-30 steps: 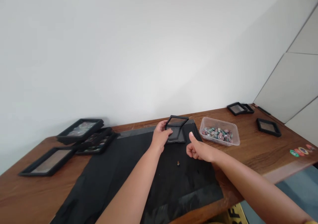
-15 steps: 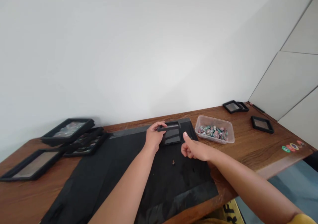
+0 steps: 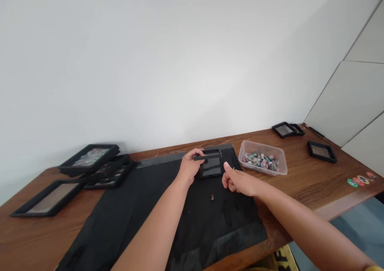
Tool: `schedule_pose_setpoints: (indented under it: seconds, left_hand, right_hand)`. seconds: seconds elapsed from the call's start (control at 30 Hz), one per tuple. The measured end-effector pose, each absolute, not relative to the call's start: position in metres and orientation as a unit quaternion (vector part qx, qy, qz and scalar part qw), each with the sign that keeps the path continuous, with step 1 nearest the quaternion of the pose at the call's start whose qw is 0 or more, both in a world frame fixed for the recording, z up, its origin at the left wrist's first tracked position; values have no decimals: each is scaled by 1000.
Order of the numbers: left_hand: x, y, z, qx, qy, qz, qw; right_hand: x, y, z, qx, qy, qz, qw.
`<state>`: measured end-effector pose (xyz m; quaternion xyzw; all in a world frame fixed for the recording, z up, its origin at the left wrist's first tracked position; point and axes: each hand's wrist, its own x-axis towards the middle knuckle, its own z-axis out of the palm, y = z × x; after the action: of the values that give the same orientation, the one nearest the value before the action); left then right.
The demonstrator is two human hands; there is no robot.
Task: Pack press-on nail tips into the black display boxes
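My left hand [image 3: 191, 167] grips the left edge of a small black frame [image 3: 207, 156], fingers over its top. The frame stands tilted just behind a flat black case [image 3: 211, 167] with a shiny dark panel; I cannot tell whether the two are joined. To the right of the case is my right hand [image 3: 235, 180], fingers curled in and thumb raised. Whatever its fingers may hold is hidden. A tiny pale bit shows beside the right thumb. In front of the case, a small brownish piece [image 3: 212, 197] lies on the black mat [image 3: 150, 207].
A clear plastic tub [image 3: 283, 165] of colourful stone-like pieces stands right of the mat. More black frames lie at the left [image 3: 48, 199], stacked at the back left [image 3: 90, 159], and at the right [image 3: 322, 151]. Round stickers [image 3: 358, 181] mark the table's right edge.
The whole view has shifted slightly, so everything sits a little further right. Both hands keep nearly the same pose, the left still on the black frame.
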<state>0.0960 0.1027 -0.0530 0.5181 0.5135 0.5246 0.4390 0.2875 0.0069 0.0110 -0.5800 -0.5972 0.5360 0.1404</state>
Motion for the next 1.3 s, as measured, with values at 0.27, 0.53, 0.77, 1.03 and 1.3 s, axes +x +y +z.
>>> schedule_pose_setpoints:
  seconds: [0.27,0.53,0.77,1.03,1.3]
  left_hand:
    - [98,99,-48,538,506,501,450]
    - [100,97,-48,539,506,494,457]
    - [104,91,-43,551,470,490,485]
    - [107,85,-34,560,415,490,525]
    - [94,81,-19,566,380,418,601]
  right_hand:
    - [289,6,17,-591,-609,511,140]
    - [288,7,13,-592,-615,496,162]
    - [286,12,11,-602,-484,579,262]
    - [285,13,18,-571,-459,594,333]
    - [290,15,14,-529,-438,615,388]
